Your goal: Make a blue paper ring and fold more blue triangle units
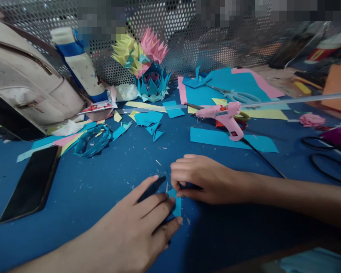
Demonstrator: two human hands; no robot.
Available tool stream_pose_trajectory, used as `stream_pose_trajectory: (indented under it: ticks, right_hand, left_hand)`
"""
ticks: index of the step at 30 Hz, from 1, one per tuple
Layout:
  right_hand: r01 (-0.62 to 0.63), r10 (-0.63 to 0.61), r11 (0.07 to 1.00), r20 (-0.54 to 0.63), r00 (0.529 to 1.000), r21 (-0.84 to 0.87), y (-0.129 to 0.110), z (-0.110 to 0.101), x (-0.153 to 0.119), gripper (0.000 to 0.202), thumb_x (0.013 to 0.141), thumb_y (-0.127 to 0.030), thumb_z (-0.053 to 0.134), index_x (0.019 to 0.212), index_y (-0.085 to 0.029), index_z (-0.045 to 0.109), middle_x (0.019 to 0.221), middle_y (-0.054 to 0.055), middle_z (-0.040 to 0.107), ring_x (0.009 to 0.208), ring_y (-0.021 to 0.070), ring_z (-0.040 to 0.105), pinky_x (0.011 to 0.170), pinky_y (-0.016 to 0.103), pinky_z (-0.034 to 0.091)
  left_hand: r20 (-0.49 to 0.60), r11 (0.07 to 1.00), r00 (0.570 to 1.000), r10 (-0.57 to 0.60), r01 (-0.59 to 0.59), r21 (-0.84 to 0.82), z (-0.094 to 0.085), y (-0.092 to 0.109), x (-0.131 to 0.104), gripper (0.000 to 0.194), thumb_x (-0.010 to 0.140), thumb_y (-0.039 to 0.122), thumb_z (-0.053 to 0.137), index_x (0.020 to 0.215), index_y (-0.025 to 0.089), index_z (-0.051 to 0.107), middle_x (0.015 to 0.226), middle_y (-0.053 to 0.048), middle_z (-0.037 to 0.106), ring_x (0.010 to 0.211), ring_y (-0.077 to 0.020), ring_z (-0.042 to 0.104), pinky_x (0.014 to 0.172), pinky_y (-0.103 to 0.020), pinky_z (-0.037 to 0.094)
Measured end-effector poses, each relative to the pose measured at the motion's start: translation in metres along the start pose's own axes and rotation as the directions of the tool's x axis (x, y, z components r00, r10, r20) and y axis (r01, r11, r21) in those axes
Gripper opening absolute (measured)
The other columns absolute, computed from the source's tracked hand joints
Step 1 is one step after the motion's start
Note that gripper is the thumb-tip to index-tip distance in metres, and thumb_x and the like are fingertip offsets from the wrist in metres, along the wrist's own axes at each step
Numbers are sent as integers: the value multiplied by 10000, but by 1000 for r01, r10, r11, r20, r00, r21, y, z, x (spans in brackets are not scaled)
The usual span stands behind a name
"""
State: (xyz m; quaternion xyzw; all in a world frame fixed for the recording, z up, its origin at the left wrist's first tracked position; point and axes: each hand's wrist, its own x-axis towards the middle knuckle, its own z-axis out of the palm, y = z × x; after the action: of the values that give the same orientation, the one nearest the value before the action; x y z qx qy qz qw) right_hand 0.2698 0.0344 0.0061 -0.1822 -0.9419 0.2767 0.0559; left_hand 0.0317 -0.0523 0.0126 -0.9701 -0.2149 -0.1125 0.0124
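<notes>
A small piece of blue paper [176,204] lies on the blue table [116,170] between my hands. My left hand [147,216] presses on its left side, the middle fingers bent over it and the index finger stretched out beyond. At the paper's upper right corner, my right hand [201,180] is closed, with thumb and curled index finger pinching the edge. Part of the paper is hidden under the left fingers. Further back are a pink glue gun [226,115] and a blue paper strip [233,140].
A black phone [31,184] lies at the left, near a ring of blue paper [92,140]. Folded paper flowers [152,81], scissors [238,96] and paper sheets [224,83] stand or lie behind. The glue gun's cable [264,159] runs towards my right forearm.
</notes>
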Motion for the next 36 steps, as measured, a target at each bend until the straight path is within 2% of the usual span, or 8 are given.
stream_pose_trajectory:
  ticks: [3, 7, 12, 16, 21, 27, 31, 36]
  right_hand:
    - [1, -1, 1000, -3, 1000, -8, 0, 0, 0, 153, 993, -304, 541, 901, -195, 597, 858, -1, 603, 771, 150, 516, 739, 297, 281]
    - [1, -1, 1000, 0, 1000, 3, -1, -1, 0, 146, 989, -297, 545, 901, -194, 600, 871, 1, 608, 775, 150, 519, 742, 301, 289]
    - [5, -5, 1000, 11, 1000, 22, -2, -4, 0, 108, 990, -251, 521, 931, -192, 590, 884, 0, 599, 794, 151, 517, 757, 301, 299]
    - [17, -18, 999, 26, 999, 32, -2, -6, 0, 99, 988, -222, 498, 944, -188, 579, 892, 10, 601, 800, 158, 519, 760, 302, 307]
    - [31, -32, 998, 20, 999, 48, 2, -6, -1, 61, 974, -199, 508, 977, -192, 568, 924, 15, 611, 808, 160, 528, 761, 299, 311]
    - [24, -23, 995, -9, 1000, 99, 5, -6, -2, 33, 950, -165, 541, 957, -188, 563, 915, 2, 602, 787, 140, 526, 772, 285, 329]
    - [18, -14, 992, -32, 999, 128, 6, -6, -2, 68, 921, -125, 561, 949, -185, 577, 892, -6, 591, 774, 126, 513, 765, 268, 347]
    - [-48, 63, 978, -67, 996, 205, 7, -7, 1, 110, 935, -121, 484, 933, -173, 580, 902, 19, 603, 753, 125, 498, 666, 237, 346]
  left_hand:
    - [4, 1000, 1000, -3, 3, -12, -2, -1, 0, 287, 1013, 340, 552, 1263, 249, 658, 1163, -33, 684, 1155, -184, 595, 1259, -457, 24]
    - [-29, 999, 1000, 4, -5, -50, -2, -4, -1, 269, 1018, 305, 533, 1244, 248, 666, 1113, -42, 697, 1140, -179, 606, 1253, -458, 134]
    - [-8, 1000, 1000, 17, -17, -21, 2, -3, -1, 362, 999, 349, 568, 1323, 194, 611, 1185, -40, 674, 1153, -189, 584, 1268, -463, 38]
    - [6, 1000, 1000, 2, -2, -12, 5, -1, -1, 453, 991, 388, 573, 1369, 139, 566, 1195, -43, 666, 1129, -205, 576, 1267, -477, 19]
    - [-6, 1000, 1000, 4, -4, -15, 7, 1, 0, 446, 989, 408, 572, 1342, 136, 586, 1218, -37, 658, 1133, -215, 561, 1257, -471, -70]
    - [14, 1000, 1000, 3, -3, 19, 6, 1, 2, 430, 988, 422, 568, 1318, 147, 597, 1326, -54, 619, 1175, -223, 545, 1251, -475, -74]
    - [26, 998, 1000, 12, -14, 65, 5, 1, 3, 429, 992, 447, 551, 1312, 164, 593, 1372, -80, 595, 1167, -235, 556, 1246, -496, -10]
    - [65, 998, 998, 24, -28, 65, 2, 1, 7, 456, 965, 509, 573, 1279, 179, 589, 1392, -114, 580, 1148, -263, 556, 1219, -534, 20]
